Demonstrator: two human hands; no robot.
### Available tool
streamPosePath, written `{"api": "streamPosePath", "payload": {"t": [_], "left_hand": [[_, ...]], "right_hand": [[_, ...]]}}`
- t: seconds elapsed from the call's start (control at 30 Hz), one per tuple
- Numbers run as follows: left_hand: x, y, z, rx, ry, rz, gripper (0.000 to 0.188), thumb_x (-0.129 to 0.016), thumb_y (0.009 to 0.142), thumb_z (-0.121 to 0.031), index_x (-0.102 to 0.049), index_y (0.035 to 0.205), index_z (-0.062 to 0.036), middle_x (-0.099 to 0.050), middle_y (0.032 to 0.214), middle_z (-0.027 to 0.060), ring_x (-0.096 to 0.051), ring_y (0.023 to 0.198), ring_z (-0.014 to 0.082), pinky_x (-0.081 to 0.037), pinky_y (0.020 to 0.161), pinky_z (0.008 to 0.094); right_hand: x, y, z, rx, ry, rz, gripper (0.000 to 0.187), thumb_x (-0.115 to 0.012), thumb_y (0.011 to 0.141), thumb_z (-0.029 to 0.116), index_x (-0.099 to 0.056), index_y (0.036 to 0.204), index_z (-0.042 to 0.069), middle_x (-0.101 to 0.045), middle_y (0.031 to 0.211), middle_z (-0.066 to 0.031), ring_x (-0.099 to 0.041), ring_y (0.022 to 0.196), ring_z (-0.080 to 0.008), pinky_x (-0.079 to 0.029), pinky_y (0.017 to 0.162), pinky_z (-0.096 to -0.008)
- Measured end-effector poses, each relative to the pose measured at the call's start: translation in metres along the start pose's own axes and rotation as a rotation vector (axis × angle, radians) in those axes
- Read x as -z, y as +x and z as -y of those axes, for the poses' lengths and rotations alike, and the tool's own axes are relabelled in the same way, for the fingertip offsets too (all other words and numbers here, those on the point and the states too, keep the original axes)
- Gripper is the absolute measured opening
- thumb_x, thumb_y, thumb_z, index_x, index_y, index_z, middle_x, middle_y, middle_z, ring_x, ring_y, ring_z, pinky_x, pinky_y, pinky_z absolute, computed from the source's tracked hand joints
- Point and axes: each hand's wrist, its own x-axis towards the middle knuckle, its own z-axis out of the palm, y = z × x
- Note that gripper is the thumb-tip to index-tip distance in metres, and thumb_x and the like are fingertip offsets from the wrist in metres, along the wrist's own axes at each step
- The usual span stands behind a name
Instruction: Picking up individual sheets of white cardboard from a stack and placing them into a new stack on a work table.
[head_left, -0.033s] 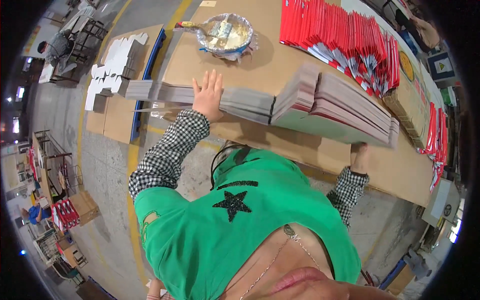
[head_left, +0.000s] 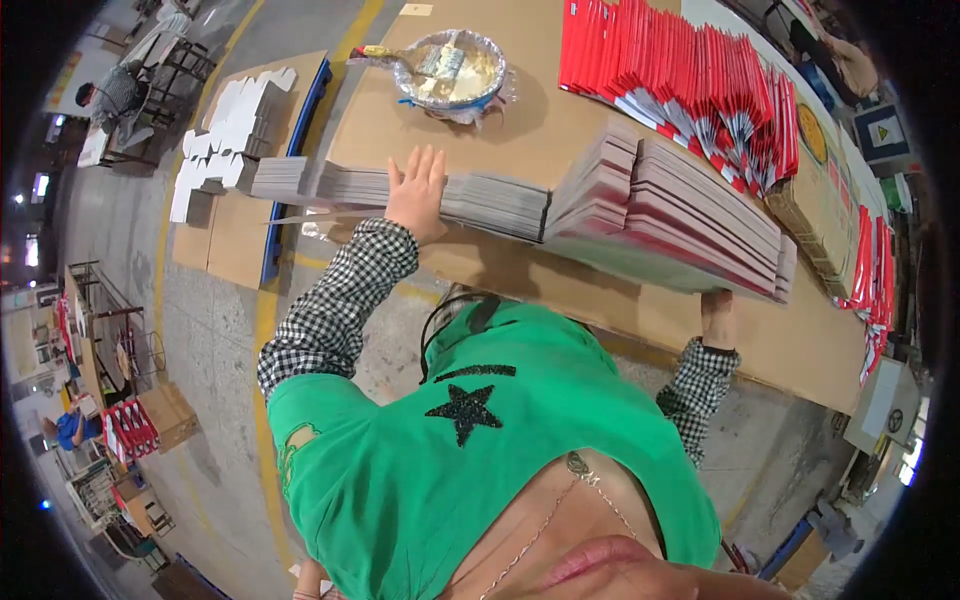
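A long row of grey-white flat card sheets [head_left: 495, 207] runs across the table, stacked in offset bundles. My left hand [head_left: 417, 195] lies on the left part of this row, palm down, fingers stretched out. On the right, a thicker bundle of sheets [head_left: 705, 205] stands raised and tilted, its near face pale green with reddish edges. My right hand [head_left: 717, 312] is at that bundle's lower near edge; its fingers are hidden behind the sheets, so their grip does not show. One thin sheet [head_left: 310, 217] juts out leftward beneath the row.
A plastic-lined bowl [head_left: 460, 103] of pale paste, with a brush [head_left: 448, 62] in it, stands beyond my left hand. Red folded packets [head_left: 680, 70] fan out at the far right beside a cardboard box [head_left: 815, 235]. White die-cut cards [head_left: 225, 135] are stacked to the left.
The raised bundle on the right has shifted slightly, its near edge a little lower, and its sheets look more spread. My right hand moved slightly with it. My left hand stays on the row.
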Motion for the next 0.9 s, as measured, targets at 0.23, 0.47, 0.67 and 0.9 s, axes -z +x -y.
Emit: {"api": "streamPosePath", "payload": {"t": [0.23, 0.47, 0.67, 0.9], "left_hand": [[0.026, 0.029, 0.009, -0.063, -0.058, 0.327, 0.069, -0.073, 0.062, -0.029, -0.046, 0.120, -0.0037, -0.058, 0.107, 0.0165, -0.058, 0.096, 0.0281, -0.046, 0.082, 0.0349], [0.053, 0.003, 0.007, -0.212, -0.166, 0.649, 0.061, -0.078, 0.053, -0.031, -0.059, 0.106, -0.0067, -0.064, 0.092, 0.0147, -0.061, 0.089, 0.0296, -0.048, 0.078, 0.0378], [-0.012, 0.008, 0.015, -0.296, -0.537, 1.040, 0.062, -0.082, 0.048, -0.027, -0.062, 0.102, -0.0024, -0.064, 0.096, 0.0162, -0.061, 0.090, 0.0248, -0.048, 0.076, 0.0335], [0.039, -0.007, 0.033, -0.280, -0.677, 0.643, 0.048, -0.076, 0.060, -0.016, -0.060, 0.102, 0.0006, -0.064, 0.099, 0.0122, -0.060, 0.089, 0.0184, -0.049, 0.073, 0.0311]], "right_hand": [[-0.045, 0.016, -0.003, 0.098, -0.181, -0.402, 0.061, -0.061, 0.079, 0.052, -0.051, 0.108, -0.001, -0.057, 0.095, -0.0069, -0.051, 0.087, -0.0180, -0.041, 0.081, -0.0312], [-0.076, 0.020, 0.044, -0.134, -0.259, -0.528, 0.057, -0.060, 0.082, 0.046, -0.052, 0.101, -0.008, -0.055, 0.090, -0.0047, -0.048, 0.081, -0.0122, -0.041, 0.073, -0.0274], [-0.089, 0.051, 0.009, -0.803, -0.523, -0.513, 0.071, -0.055, 0.083, 0.051, -0.047, 0.115, -0.012, -0.053, 0.108, -0.0107, -0.047, 0.097, -0.0165, -0.038, 0.087, -0.0299], [-0.074, 0.045, -0.038, -0.837, -0.334, -0.245, 0.083, -0.051, 0.082, 0.056, -0.029, 0.132, -0.006, -0.034, 0.136, -0.0166, -0.034, 0.125, -0.0241, -0.027, 0.104, -0.0337]]}}
